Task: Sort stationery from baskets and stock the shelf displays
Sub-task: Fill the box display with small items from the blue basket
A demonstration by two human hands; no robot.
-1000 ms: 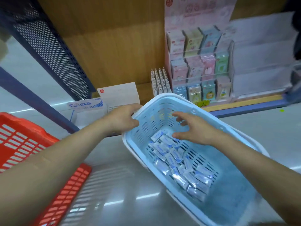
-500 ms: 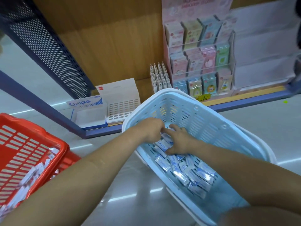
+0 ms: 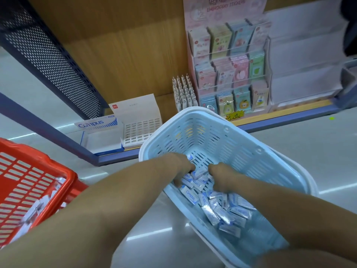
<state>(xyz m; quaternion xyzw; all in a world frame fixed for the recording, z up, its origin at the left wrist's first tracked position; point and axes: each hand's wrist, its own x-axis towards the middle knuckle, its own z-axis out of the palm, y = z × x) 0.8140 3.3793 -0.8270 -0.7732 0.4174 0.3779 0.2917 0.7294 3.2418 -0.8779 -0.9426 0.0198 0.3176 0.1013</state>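
Now both hands were down in the blue basket (image 3: 260, 163), near right.
Off its rim a second ago: left hand (image 3: 181, 165) curled round Campus packets (image 3: 214, 207), right hand (image 3: 220, 175) buried, grip unclear; picking for the shelf (image 3: 299, 107) had begun.

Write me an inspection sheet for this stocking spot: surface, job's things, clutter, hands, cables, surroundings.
Surface: glossy grey floor, lights mirrored in it.
Job's things: blue basket holding small wrapped packets; red basket with white packets; open Campus box and white slotted box on the shelf.
Clutter: green speck on the floor.
Hands: left hand and right hand down among the packets in the blue basket; fingers hidden, grip cannot be told.
Cables: nothing seen.
Surroundings: sticker rack, pens, wooden back panel, perforated side panel.
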